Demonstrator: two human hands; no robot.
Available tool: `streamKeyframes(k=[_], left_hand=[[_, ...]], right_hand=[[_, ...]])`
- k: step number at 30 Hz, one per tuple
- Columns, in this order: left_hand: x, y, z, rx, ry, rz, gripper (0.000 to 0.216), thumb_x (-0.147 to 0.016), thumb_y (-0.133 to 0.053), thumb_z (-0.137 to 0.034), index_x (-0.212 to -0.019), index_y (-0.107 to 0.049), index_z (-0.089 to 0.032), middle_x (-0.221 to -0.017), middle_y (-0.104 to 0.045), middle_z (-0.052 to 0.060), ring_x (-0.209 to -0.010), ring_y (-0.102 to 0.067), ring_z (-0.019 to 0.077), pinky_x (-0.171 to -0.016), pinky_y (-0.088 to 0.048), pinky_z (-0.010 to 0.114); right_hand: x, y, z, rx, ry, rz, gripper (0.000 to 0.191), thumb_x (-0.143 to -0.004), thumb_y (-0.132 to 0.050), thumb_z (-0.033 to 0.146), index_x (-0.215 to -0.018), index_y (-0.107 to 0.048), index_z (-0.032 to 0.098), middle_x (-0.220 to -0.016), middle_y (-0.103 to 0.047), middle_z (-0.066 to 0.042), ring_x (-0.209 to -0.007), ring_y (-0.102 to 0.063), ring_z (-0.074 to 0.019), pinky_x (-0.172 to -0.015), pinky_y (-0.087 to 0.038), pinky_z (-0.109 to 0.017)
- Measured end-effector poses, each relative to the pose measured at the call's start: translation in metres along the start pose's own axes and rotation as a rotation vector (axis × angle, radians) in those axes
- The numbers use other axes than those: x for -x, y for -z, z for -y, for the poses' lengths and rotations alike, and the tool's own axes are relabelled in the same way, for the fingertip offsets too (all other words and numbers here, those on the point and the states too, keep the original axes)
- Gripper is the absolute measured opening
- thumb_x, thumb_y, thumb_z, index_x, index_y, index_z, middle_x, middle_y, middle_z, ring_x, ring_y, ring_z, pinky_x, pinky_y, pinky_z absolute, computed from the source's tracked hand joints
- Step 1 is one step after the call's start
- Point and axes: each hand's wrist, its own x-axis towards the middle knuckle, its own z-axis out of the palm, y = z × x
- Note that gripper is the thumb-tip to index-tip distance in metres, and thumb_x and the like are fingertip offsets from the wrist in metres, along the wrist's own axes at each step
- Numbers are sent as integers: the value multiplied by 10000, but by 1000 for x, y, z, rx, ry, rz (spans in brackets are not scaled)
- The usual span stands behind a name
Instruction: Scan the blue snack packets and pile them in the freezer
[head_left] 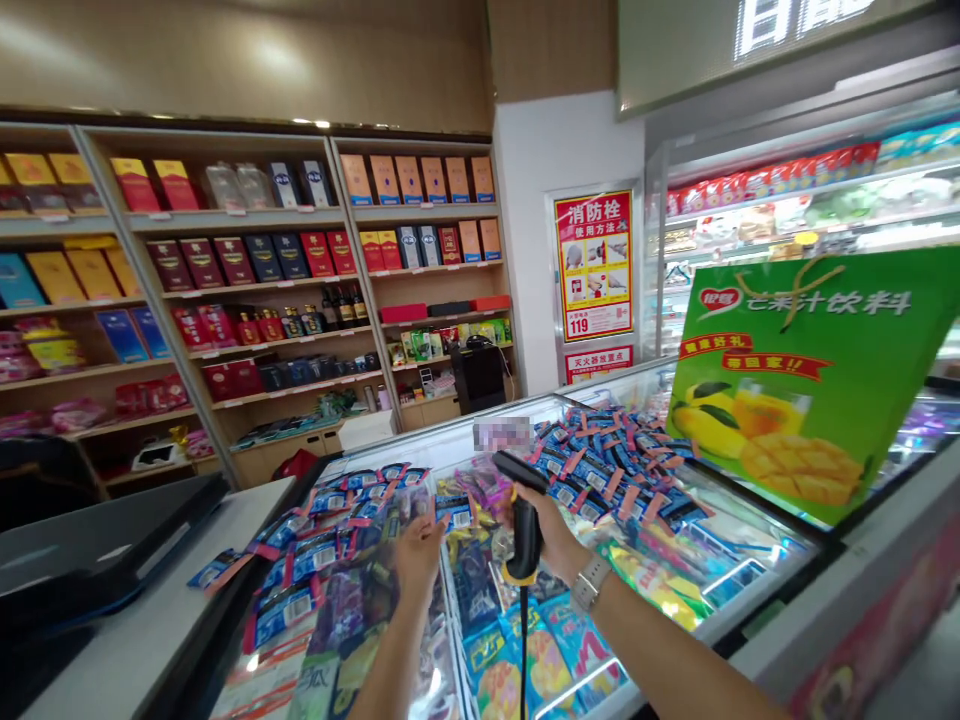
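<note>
- right hand (553,535): fingers clenched round the scanner (523,515), held upright above the freezer (765,608).
- left hand (418,552): fingers pinching a blue packet (455,512), just beside the scanner's head.

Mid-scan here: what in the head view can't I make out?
Head view only:
The small blue packet at the left hand: print too small to read.
The black handheld scanner in the right hand: window faces away, and the cable is cut off by the bottom edge.
The grey patch above the scanner: blurred out, unreadable.
Whatever lies behind the green cardboard mango-drink box: hidden by the box.
</note>
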Motion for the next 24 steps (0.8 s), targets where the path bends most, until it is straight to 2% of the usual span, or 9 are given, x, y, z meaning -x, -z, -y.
streamKeyframes(k=[2, 5, 8, 10, 12, 14, 16, 21, 24], left_hand=[[-10, -36, -8, -4, -20, 98, 315, -609, -729, -490, -654, -670, -184, -627, -694, 48, -673, -681, 259, -622, -521, 345], [-22, -106, -29, 77, 17, 226, 276, -657, -713, -458, -703, -675, -188, -614, -685, 27, -632, -671, 219, -628, -529, 328], [-29, -174, -54, 134, 55, 339, 243, -741, -675, -396, -852, -706, -183, -709, -729, 39, -705, -700, 201, -670, -542, 301], [-30, -210, -67, 96, 12, 347, 293, -755, -679, -328, -1005, -714, -180, -818, -753, 52, -774, -711, 198, -706, -542, 289], [-30, -235, -75, -20, -115, 316, 373, -727, -705, -255, -1092, -715, -182, -925, -754, 69, -838, -706, 205, -763, -534, 302], [-31, -251, -76, -150, -247, 309, 362, -711, -713, -218, -1069, -743, -175, -983, -743, 91, -884, -689, 216, -829, -517, 329], [-34, -259, -72, -229, -321, 332, 293, -737, -698, -236, -1011, -770, -161, -978, -737, 109, -877, -676, 220, -860, -504, 350], [-41, -265, -63, -210, -313, 379, 275, -756, -690, -272, -1001, -779, -184, -979, -743, 99, -772, -676, 198, -815, -514, 346], [-43, -260, -65, -164, -256, 394, 297, -752, -696, -281, -1024, -769, -186, -1031, -749, 101, -812, -693, 208, -821, -519, 346]], right_hand=[[-5, 15, 20, -138, 62, -66, 210, -714, -769, 314, -720, -634, 153, -695, -717, -65, -632, -687, -160, -640, -558, -255], [-18, 40, 47, -249, 182, -158, 170, -733, -749, 292, -726, -632, 167, -771, -740, -74, -762, -725, -191, -753, -577, -282], [-35, 63, 65, -321, 297, -206, 181, -737, -737, 328, -776, -647, 177, -841, -753, -75, -937, -723, -228, -846, -570, -304], [-48, 77, 70, -365, 365, -249, 194, -742, -724, 354, -814, -657, 186, -876, -758, -65, -1030, -701, -234, -881, -563, -306], [-61, 88, 71, -410, 421, -303, 202, -752, -708, 367, -851, -667, 196, -903, -761, -51, -1078, -683, -228, -909, -557, -306], [-73, 95, 69, -455, 445, -360, 205, -764, -696, 367, -883, -676, 201, -910, -764, -40, -1086, -681, -219, -929, -551, -309], [-82, 99, 66, -486, 446, -405, 208, -765, -703, 352, -902, -683, 197, -911, -767, -37, -1070, -688, -211, -943, -545, -303], [-91, 99, 62, -509, 457, -433, 227, -750, -735, 329, -925, -689, 191, -934, -769, -38, -1057, -693, -211, -938, -550, -303], [-86, 96, 65, -494, 439, -425, 217, -762, -718, 329, -933, -688, 199, -928, -766, -36, -1087, -680, -208, -919, -556, -293]])
